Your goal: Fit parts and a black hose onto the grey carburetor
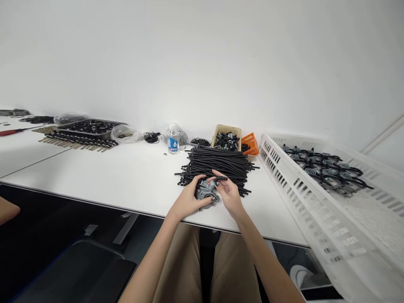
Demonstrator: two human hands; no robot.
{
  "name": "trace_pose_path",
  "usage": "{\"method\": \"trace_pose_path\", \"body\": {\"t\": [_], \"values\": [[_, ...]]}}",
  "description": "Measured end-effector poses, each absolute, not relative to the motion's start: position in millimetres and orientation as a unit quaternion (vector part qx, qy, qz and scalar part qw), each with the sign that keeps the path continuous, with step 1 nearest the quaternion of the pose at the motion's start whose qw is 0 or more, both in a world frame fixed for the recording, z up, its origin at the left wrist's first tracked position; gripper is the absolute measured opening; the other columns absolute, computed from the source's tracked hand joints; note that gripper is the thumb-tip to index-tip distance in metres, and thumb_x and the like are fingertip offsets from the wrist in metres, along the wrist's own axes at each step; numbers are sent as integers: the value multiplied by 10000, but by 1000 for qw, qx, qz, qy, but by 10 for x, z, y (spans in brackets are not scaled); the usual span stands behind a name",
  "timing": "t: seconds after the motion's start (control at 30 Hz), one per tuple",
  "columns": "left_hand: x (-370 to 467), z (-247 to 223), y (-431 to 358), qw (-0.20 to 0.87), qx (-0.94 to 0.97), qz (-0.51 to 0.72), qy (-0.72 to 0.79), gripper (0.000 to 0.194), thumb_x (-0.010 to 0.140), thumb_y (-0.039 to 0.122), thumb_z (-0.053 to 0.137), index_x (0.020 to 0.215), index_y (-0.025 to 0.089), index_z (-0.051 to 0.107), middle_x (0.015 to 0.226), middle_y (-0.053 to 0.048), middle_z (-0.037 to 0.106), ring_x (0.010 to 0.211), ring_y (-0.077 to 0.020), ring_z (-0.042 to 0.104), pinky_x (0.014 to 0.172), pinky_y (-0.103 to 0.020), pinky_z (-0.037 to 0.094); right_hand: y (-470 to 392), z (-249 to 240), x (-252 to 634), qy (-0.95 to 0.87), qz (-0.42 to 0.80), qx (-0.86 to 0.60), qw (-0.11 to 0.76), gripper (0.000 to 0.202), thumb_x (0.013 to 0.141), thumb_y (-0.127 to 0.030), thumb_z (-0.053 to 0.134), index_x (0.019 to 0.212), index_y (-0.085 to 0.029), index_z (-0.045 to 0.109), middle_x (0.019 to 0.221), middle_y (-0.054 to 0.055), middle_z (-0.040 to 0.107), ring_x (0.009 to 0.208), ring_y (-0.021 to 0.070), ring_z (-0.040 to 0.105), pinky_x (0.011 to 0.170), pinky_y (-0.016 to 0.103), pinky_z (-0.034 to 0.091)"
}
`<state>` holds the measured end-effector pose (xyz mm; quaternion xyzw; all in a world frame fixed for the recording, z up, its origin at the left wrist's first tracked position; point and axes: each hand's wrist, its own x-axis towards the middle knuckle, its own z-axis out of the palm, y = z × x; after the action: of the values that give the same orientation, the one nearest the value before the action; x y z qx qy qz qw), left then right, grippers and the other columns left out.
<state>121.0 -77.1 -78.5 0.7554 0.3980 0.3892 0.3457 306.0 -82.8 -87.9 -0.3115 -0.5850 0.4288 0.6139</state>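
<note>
A grey metal part (205,189) with a short black hose on it is between my two hands, just above the table's front part. My left hand (188,199) is wrapped round its left side, thumb along the bottom. My right hand (229,197) grips it from the right, fingers at the black hose (220,178). Right behind my hands lies a thick pile of black tubes (217,162). On the right, a white slotted crate (296,185) holds several similar metal parts (325,170) with black hoses.
A cream bin (226,128) and an orange basket (253,144) of small parts stand behind the tubes. Left of them are a clear bottle (173,141), plastic bags (124,135) and a dark tray (91,126). A person's arm (8,210) shows at the far left.
</note>
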Motion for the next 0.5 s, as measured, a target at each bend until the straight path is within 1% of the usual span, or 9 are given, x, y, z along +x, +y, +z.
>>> {"method": "trace_pose_path", "body": {"t": [0.13, 0.23, 0.33, 0.5], "values": [[1207, -787, -765, 344, 760, 389, 391, 724, 786, 382, 781, 1425, 227, 476, 1400, -114, 656, 1228, -295, 641, 1069, -444, 500, -806, -879, 3064, -559, 452, -298, 628, 546, 901, -577, 742, 1331, -253, 653, 1116, 68, 708, 960, 192, 675, 962, 381, 559], [1210, -782, -769, 350, 756, 391, 391, 724, 783, 382, 785, 1423, 230, 484, 1410, -117, 657, 1236, -302, 643, 1075, -454, 504, -821, -851, 3067, -582, 439, -303, 613, 537, 882, -580, 763, 1287, -238, 681, 1070, 70, 720, 1006, 207, 674, 992, 393, 547], [1213, -771, -777, 360, 752, 391, 391, 724, 781, 384, 786, 1423, 233, 487, 1409, -115, 661, 1231, -302, 649, 1070, -456, 512, -844, -826, 3066, -602, 421, -312, 603, 507, 892, -578, 751, 1262, -236, 702, 1060, 70, 733, 1036, 215, 677, 1022, 408, 539], [1215, -774, -777, 357, 750, 397, 390, 711, 775, 372, 791, 1409, 241, 497, 1392, -105, 670, 1215, -290, 654, 1066, -447, 514, -837, -834, 3052, -594, 415, -329, 606, 488, 864, -605, 761, 1190, -243, 741, 1051, 69, 739, 1000, 224, 694, 969, 407, 574]]}}
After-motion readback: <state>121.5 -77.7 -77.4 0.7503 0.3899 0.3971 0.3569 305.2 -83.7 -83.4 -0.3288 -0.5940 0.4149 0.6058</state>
